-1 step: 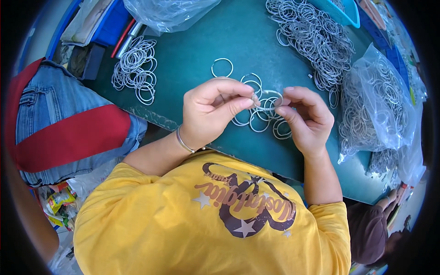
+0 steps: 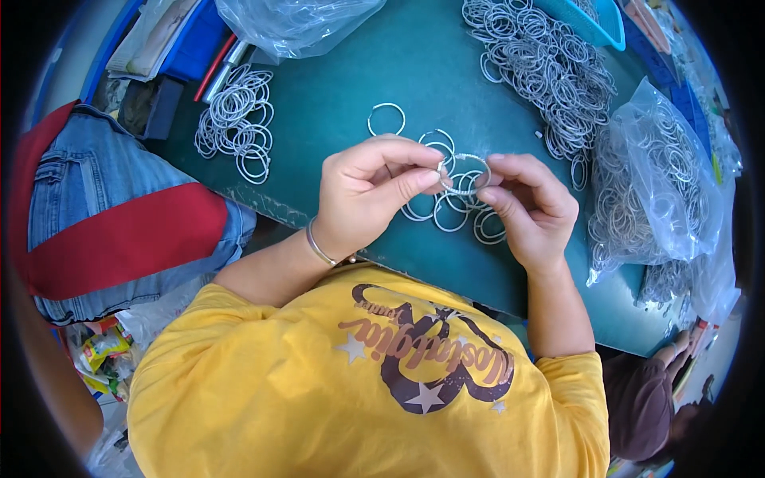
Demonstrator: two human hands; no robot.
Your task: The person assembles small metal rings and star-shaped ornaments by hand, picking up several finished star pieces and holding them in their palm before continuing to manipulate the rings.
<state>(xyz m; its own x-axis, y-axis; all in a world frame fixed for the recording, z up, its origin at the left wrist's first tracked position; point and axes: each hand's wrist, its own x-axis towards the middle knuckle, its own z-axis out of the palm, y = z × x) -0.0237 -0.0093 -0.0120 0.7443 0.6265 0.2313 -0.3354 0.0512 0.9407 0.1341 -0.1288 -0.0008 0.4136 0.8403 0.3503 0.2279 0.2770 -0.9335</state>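
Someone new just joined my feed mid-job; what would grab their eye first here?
Probably the bright yellow shirt filling the bottom centre. Just above it, near mid-picture, the left hand and right hand hold a silvery ring between them. At upper right, a big heap of similar rings sprawls over the green table.

Clear plastic bag (image 2: 299, 25), blue bin (image 2: 194, 46) at left, red rod (image 2: 214, 70) beside it, red band (image 2: 135, 239) across blue denim (image 2: 88, 171)
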